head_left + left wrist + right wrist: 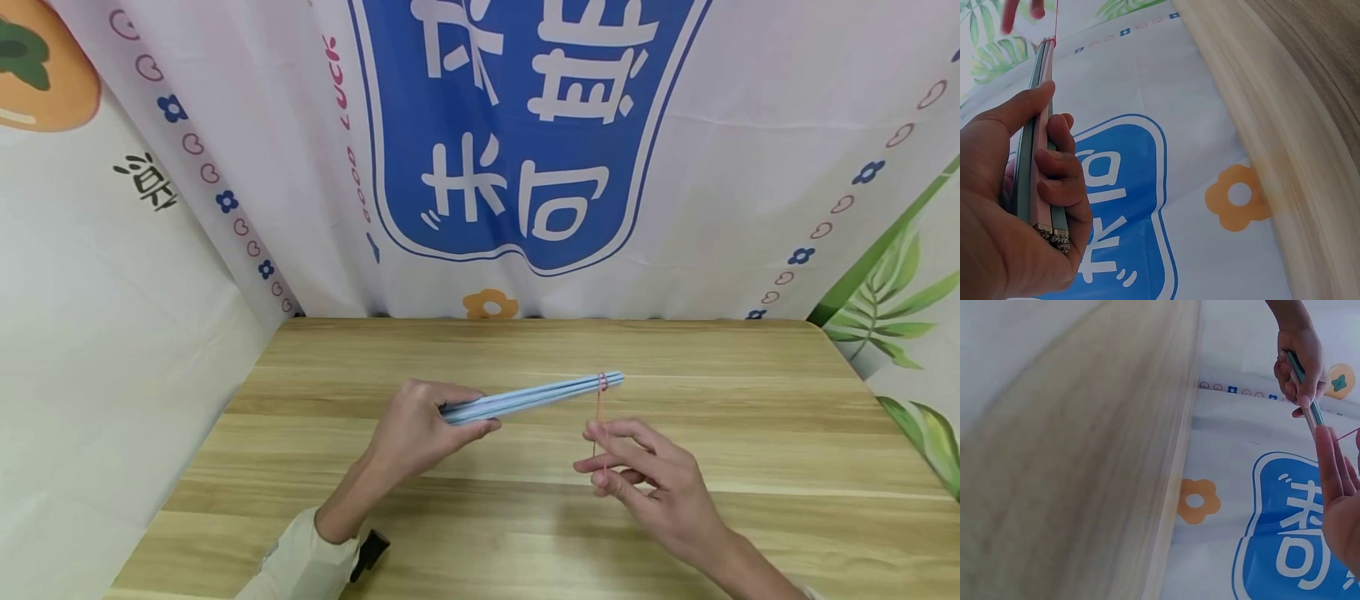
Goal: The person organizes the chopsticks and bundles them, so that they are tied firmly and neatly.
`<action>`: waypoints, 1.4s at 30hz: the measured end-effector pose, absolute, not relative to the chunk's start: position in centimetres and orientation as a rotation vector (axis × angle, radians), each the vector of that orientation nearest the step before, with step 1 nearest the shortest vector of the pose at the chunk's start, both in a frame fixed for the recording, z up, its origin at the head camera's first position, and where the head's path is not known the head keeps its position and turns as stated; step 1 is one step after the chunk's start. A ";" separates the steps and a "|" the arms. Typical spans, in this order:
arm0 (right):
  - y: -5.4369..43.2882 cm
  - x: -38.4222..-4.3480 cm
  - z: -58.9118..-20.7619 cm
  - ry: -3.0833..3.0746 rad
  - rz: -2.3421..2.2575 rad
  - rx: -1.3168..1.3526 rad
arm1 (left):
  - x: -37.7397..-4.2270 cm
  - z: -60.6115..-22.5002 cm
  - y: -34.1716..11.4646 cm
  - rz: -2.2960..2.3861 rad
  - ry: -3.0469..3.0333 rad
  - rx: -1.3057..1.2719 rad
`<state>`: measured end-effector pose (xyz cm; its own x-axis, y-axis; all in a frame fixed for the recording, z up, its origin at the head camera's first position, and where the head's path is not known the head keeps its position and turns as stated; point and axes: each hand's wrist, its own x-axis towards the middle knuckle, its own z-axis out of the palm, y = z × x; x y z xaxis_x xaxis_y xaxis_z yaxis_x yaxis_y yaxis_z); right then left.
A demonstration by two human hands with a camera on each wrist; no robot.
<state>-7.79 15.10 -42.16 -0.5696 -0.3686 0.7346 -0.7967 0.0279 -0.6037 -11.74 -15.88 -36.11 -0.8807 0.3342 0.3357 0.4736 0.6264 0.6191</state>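
Observation:
My left hand [416,425] grips the thick end of a bundle of chopsticks [536,397] above the table, thumb along one side and fingers curled round the other. In the left wrist view the chopsticks [1041,134] look pink and grey-green, with patterned metallic ends showing below the fingers. A thin red rubber band [603,382] circles the bundle near its narrow tips. From there a strand runs down to my right hand [652,479], whose fingers and thumb hold the band stretched, just below the tips. The right wrist view shows only part of this hand.
The wooden table [300,467] spreads beneath both hands. A white curtain [720,192] with a blue printed sign hangs along its back edge. A dark strap piece [371,553] sits at the left sleeve [307,562].

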 end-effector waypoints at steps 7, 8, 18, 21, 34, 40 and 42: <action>14.5 -6.3 -41.7 -2.071 1.848 1.123 | -11.8 -36.0 -15.9 -1.036 -2.620 -0.649; 14.4 -6.1 -41.5 -2.079 1.956 1.095 | -11.8 -36.0 -15.9 -1.030 -2.612 -0.649; 14.5 -5.3 -40.4 -1.993 2.600 0.689 | -11.7 -36.1 -15.7 -0.987 -2.538 -0.716; 14.7 -5.6 -40.5 -1.917 2.693 0.617 | -11.7 -36.2 -15.7 -0.989 -2.524 -0.736; 15.8 -7.2 -41.4 -1.730 2.854 0.446 | -11.9 -36.6 -16.1 -1.014 -2.401 -0.884; 16.7 -8.0 -41.6 -1.610 2.883 0.537 | -12.2 -36.6 -16.5 -1.039 -2.371 -1.006; 17.1 -8.2 -41.8 -1.542 2.936 0.612 | -12.3 -36.5 -16.6 -1.048 -2.370 -1.055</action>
